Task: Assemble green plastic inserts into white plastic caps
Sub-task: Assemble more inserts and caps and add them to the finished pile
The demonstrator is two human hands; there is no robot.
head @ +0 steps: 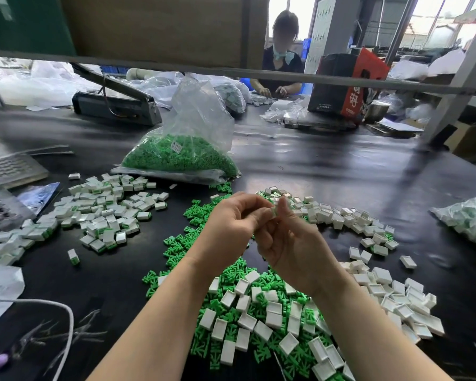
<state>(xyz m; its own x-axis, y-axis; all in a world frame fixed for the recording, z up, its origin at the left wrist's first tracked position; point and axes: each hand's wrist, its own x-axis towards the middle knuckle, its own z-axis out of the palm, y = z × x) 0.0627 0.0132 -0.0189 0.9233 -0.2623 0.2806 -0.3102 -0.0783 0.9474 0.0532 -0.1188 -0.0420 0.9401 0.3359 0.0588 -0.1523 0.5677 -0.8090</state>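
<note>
My left hand [231, 226] and my right hand [289, 240] meet above the middle of the black table, fingertips together. Between them they pinch a small white cap with a green edge [274, 213]; most of it is hidden by the fingers. Below the hands lies a heap of loose green inserts [231, 273] mixed with empty white caps [261, 320]. More empty white caps [349, 218] curve round to the right. At the left is a pile of caps with green inserts in them [102, 215].
A clear bag of green inserts [182, 155] stands behind the hands. A bag of parts [470, 218] lies at the right edge. A heat sealer [116, 103] sits at the back left, a red-and-black box [346, 83] at the back right. Another person [280, 61] works opposite. A white cord [63, 320] lies near left.
</note>
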